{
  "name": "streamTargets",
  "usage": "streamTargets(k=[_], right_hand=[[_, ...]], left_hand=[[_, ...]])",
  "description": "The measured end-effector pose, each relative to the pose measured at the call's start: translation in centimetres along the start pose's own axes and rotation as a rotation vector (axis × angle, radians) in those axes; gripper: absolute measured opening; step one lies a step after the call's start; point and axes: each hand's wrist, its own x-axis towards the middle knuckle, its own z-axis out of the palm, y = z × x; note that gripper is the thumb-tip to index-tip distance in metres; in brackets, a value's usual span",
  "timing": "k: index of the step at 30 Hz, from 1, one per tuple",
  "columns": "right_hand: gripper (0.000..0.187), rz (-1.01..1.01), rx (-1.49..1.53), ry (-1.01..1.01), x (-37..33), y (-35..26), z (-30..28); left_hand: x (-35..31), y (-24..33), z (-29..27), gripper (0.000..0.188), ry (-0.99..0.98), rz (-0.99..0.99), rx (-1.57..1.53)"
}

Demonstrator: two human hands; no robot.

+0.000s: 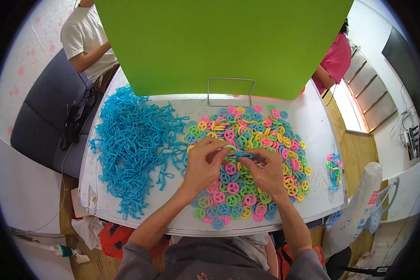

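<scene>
Head view: nearest are the wearer's grey shirt (196,262) and two bare forearms reaching up over the near edge of a white surface (318,179). Low on the left, a red bag (113,241) sits beneath that edge; on the right, a tall white plastic bag (352,212) stands just beyond the surface's corner. Both hands meet above the middle of the surface, fingertips close together. The left hand (204,162) pinches a green wheel (230,148) between thumb and fingers, and the right hand (267,171) grips a blue piece (244,155) right against it; whether the two are joined is hidden by the fingers. Below and around the hands spread the loose wheels (233,199), small spoked rings in pink, green, blue and yellow, lying flat, tilted or overlapping from near the front edge back toward the board. Left of them is a dense heap of forked blue pieces (128,140), with a few strays reaching the wheels' left side. Well apart at the right edge lies a small cluster (334,169) of coloured wheels and blue parts. Farther back, a wire frame (231,78) stands in front of an upright green board (224,42). Beyond, a person in white (89,41) is at left near a dark sofa (42,114), and a person in pink (337,57) at right, partly behind the board.
</scene>
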Motion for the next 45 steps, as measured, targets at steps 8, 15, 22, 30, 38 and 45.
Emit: streamTargets(k=[8, 15, 22, 30, 38, 45], right_hand=[[0.015, 0.118, 0.205, -0.047, -0.1, 0.3, 0.4], [0.015, 0.113, 0.059, 0.007, -0.6, -0.2, 1.3], [0.015, 0.209, 0.24, -0.053, -0.4, -0.3, 0.9], [0.015, 0.094, -0.037, 0.079, -1.4, -1.0, 2.2], [0.017, 0.173, 0.132, 0.018, -0.9, -0.3, 1.5], [0.017, 0.23, 0.15, 0.002, -0.7, -0.5, 1.4]], left_hand=[[-0.6, -0.3, 0.7, 0.011, 0.124, -0.05, -0.107], [-1.1, -0.3, 0.5, 0.011, 0.135, -0.102, -0.017], [-1.2, -0.4, 0.5, 0.01, 0.145, -0.149, 0.046], [-1.6, -0.4, 0.4, 0.011, 0.153, -0.266, -0.12], [-1.5, -1.0, 0.9, 0.013, 0.207, -0.246, -0.195], [-1.8, -1.6, 0.9, 0.014, 0.194, -0.217, -0.162]])
